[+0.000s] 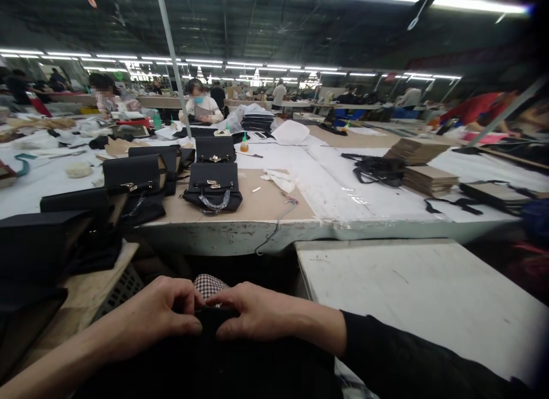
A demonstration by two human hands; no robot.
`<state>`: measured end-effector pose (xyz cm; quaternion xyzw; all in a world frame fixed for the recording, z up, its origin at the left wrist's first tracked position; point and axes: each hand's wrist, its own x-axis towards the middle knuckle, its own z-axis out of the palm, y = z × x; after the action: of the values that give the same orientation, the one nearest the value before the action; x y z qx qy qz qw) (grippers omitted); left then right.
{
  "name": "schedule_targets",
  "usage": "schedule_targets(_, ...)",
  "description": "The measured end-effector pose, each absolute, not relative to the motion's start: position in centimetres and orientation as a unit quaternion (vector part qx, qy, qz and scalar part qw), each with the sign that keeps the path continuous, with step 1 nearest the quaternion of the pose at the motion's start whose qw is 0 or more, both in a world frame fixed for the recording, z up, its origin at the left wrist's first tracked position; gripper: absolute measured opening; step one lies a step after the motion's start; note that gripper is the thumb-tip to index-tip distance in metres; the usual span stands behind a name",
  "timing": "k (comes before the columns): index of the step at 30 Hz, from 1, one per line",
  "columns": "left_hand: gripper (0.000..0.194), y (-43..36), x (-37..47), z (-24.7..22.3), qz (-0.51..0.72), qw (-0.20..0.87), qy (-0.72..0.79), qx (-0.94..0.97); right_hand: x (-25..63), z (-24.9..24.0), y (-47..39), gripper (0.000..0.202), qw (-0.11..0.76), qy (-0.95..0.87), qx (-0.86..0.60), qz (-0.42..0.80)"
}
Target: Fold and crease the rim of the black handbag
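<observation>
Both of my hands meet low in the view, at the upper edge of a black item [214, 322] close to my body. My left hand [171, 307] pinches that edge between thumb and curled fingers. From the other side my right hand [249, 312] grips the same edge, its thumb in front and its fingers behind. The item blends into the dark area below, so its full shape cannot be made out. A bit of checkered cloth [210, 284] shows just behind my fingertips.
Black handbags [214, 179] with gold clasps stand on the worktable [334, 207] ahead and at left. A small glue bottle [244, 143], stacked brown boards [429, 179] and black straps [373, 169] lie beyond. A pale side table [407, 290] is at right. People work further back.
</observation>
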<state>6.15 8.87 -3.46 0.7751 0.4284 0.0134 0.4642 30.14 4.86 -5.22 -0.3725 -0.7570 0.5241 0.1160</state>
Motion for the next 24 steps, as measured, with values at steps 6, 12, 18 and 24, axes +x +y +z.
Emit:
schedule_targets(6, 0.024, 8.8, 4.7, -3.5, 0.003, 0.476, 0.447, 0.757, 29.9, -5.0, 4.8, 0.044, 0.121, -0.750, -0.362, 0.540)
schedule_targets(12, 0.026, 8.5, 4.6, -3.8, 0.017, 0.461, 0.469, 0.753, 29.8, -5.4, 4.9, 0.037, 0.122, -0.728, -0.370, 0.564)
schedule_targets(18, 0.027, 8.6, 4.8, -4.2, 0.013, 0.446, 0.479, 0.756, 29.8, -5.5, 4.9, 0.040, 0.122, -0.730, -0.367, 0.564)
schedule_targets(24, 0.026, 8.4, 5.2, -4.1, -0.001, 0.408, 0.485, 0.773, 29.6, -4.9, 5.0, 0.033, 0.120, -0.733, -0.372, 0.557)
